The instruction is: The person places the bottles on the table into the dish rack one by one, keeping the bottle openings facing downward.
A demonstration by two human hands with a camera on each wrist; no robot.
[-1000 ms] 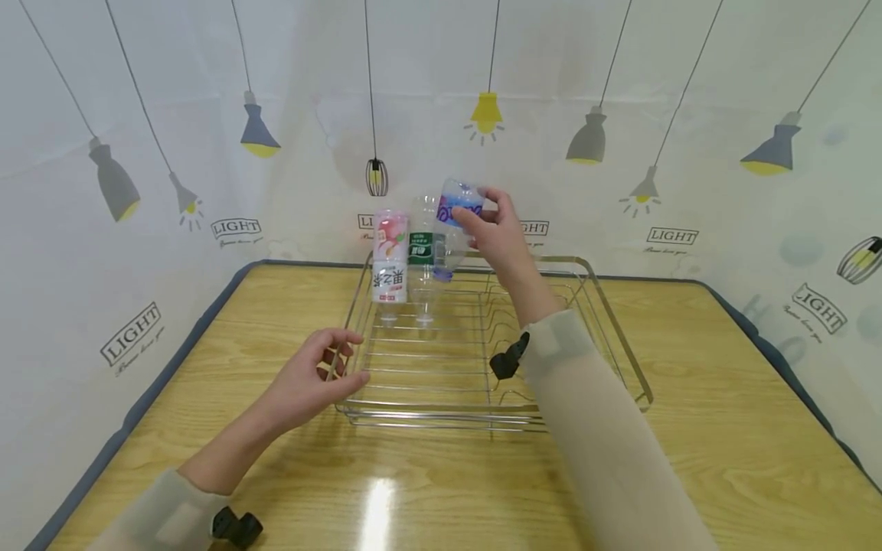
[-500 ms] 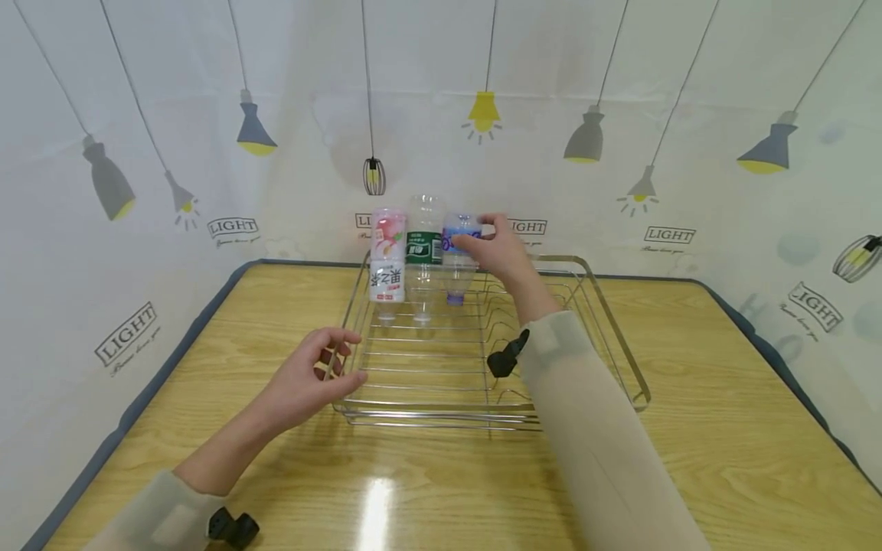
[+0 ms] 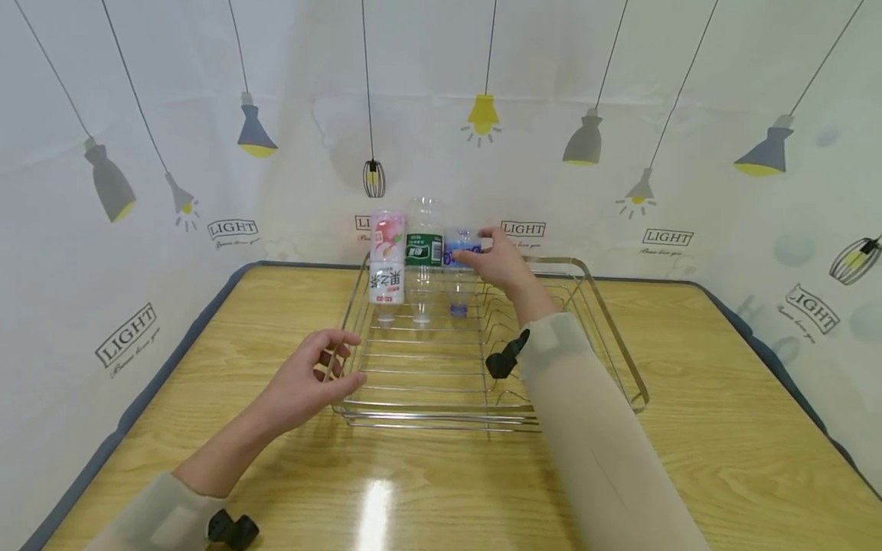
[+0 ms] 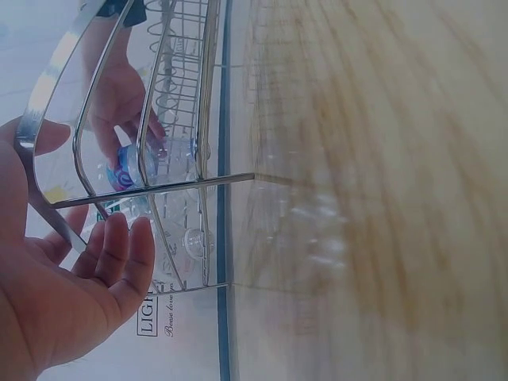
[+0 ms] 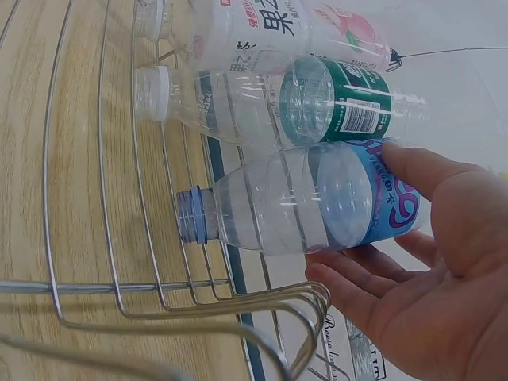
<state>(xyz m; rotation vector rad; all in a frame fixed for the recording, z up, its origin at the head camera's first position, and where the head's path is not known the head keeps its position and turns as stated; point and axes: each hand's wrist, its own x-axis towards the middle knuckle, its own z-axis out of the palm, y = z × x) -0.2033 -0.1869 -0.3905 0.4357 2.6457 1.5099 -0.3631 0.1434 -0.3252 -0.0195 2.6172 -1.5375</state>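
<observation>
My right hand (image 3: pixel 498 260) holds a small clear plastic bottle (image 5: pixel 274 202) by its blue-purple label, between thumb and fingers. The bottle is upside down, its purple-ringed neck low at the wire dish rack (image 3: pixel 427 405). Just left of it, a taller clear bottle with a green label (image 3: pixel 423 250) stands inverted in the rack. Beyond that is an inverted pink-and-white peach drink bottle (image 3: pixel 387 256). At the rack's left rim, my left hand (image 3: pixel 310 375) lies around the bar with thumb and fingers apart; the left wrist view (image 4: pixel 103 278) shows its fingers loosely bent.
Wire plate dividers (image 5: pixel 309 302) rise in the rack's right half, beside the right hand. The rack stands on a wood-grain table (image 3: pixel 276 474). A wall covering printed with lamps (image 3: pixel 592 138) closes off the back and sides.
My right hand has lowered the small bottle, which was tilted, to an upright inverted stance beside the green-labelled one. My left hand stays at the rim.
</observation>
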